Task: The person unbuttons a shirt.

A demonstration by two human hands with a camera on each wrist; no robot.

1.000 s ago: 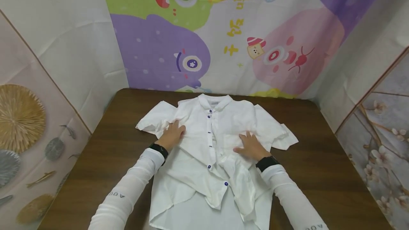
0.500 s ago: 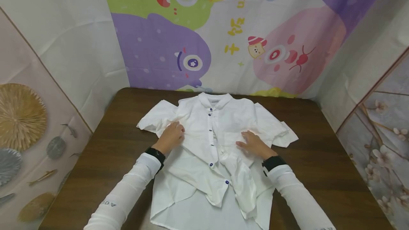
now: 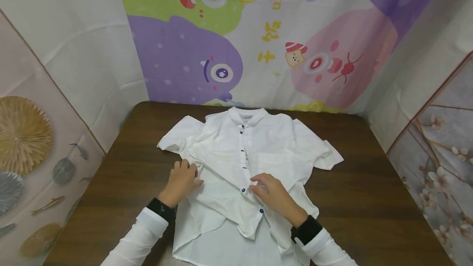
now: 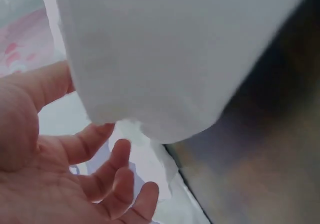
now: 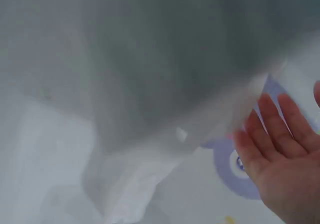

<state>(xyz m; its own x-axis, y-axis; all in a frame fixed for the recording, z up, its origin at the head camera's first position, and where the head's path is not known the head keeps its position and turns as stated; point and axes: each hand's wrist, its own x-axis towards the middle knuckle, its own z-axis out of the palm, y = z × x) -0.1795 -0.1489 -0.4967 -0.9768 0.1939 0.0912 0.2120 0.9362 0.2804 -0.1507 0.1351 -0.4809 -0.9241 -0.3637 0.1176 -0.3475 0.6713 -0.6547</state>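
Observation:
A white short-sleeved shirt [image 3: 273, 155] with dark blue buttons lies front up on the brown table, collar at the far side. Its lower front panels are rumpled and part over the back panel. My left hand [image 3: 179, 184] is at the shirt's left side edge, fingers loosely bent; in the left wrist view its fingertips touch the edge of white cloth [image 4: 145, 59]. Over the button strip hovers or rests my right hand [image 3: 275, 198]; contact cannot be told. The right wrist view shows the right hand's fingers [image 5: 272, 126] nearly straight beside blurred white cloth [image 5: 165, 99].
Brown tabletop [image 3: 369, 208] surrounds the shirt on both sides. A cartoon-printed cloth [image 3: 192, 60] hangs behind the table, with pale printed panels at left and right. Each wrist wears a black band [image 3: 306, 230].
Both hands have moved down from the chest toward the near side. The right hand has also gone left to the button strip. The right front panel now spreads further right.

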